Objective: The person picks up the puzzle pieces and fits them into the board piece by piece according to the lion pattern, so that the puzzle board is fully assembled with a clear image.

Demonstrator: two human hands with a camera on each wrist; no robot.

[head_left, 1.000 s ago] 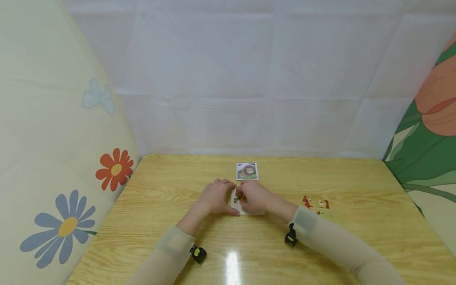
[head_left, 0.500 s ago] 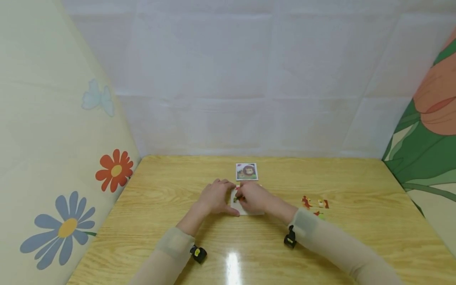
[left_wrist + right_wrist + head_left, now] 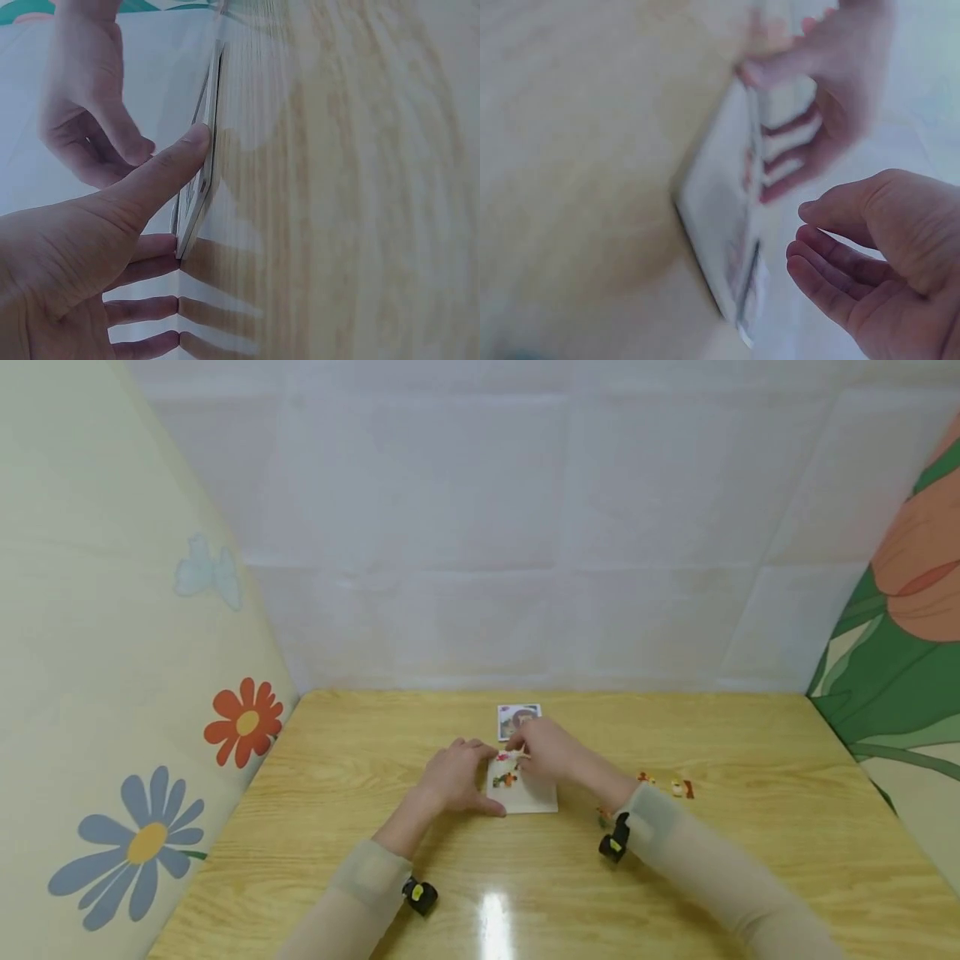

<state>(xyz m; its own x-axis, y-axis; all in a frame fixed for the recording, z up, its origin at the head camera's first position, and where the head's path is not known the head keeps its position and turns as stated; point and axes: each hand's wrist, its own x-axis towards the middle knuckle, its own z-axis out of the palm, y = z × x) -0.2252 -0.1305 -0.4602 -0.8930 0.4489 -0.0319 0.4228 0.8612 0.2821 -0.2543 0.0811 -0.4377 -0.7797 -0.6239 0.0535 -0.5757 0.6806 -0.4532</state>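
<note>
A square white puzzle board lies on the table between my hands. On its left half sits an orange-and-green puzzle piece, below a pinkish-red one. My left hand steadies the board from the left: thumb on the near edge, fingers straight at the far left corner, fingertips down at the tabletop. Over the board's far right part hovers my right hand, hiding that corner. Its fingers are loosely bent; in the right wrist view, nothing shows between the thumb and fingertips.
A small lion picture card lies just beyond the board, partly behind my right hand. Loose puzzle pieces lie to the right. Another small piece shows beside my right cuff. A white sheet stands along the table's back edge.
My right hand has lifted off the orange-and-green piece and moved away, towards the card, uncovering the piece on the board. My left hand has stayed at the board's left side.
</note>
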